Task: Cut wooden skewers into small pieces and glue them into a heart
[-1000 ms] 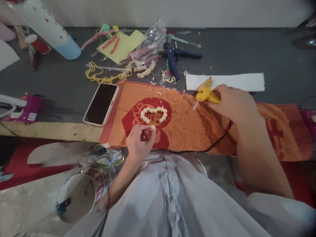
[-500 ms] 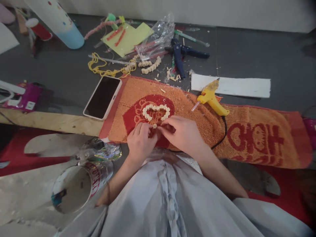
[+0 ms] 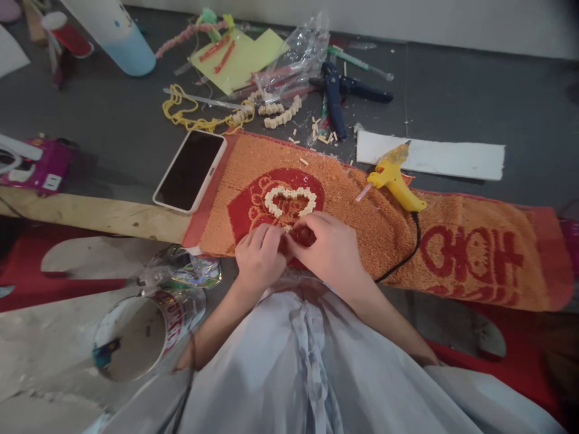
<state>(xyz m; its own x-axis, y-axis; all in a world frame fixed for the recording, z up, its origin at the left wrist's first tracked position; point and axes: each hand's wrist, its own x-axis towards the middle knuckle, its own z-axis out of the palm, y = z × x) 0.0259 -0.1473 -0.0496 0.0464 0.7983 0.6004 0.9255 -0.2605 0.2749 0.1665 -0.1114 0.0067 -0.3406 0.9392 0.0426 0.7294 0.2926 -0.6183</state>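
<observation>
The small cream cluster (image 3: 288, 228) is mostly hidden by the left hand (image 3: 260, 253) and the right hand (image 3: 326, 247). The far-left bottle (image 3: 131, 51) is cut off by the top edge, the purple object (image 3: 54, 164) by the left.

Towel (image 3: 380, 232), centre: rough looped cloth. Pale loop (image 3: 270, 201): matt, knobbly. Glue gun (image 3: 394, 181), right: smooth plastic. Far bag (image 3: 301, 55): clear, glossy, crinkled plastic. Phone screen (image 3: 190, 169), left: smooth. Left table edge (image 3: 90, 214): wood.

A phone (image 3: 190, 172) lies screen-up; farther back, a blue-based bottle (image 3: 129, 48) stands near a red, perhaps capped, tube (image 3: 75, 39).
</observation>
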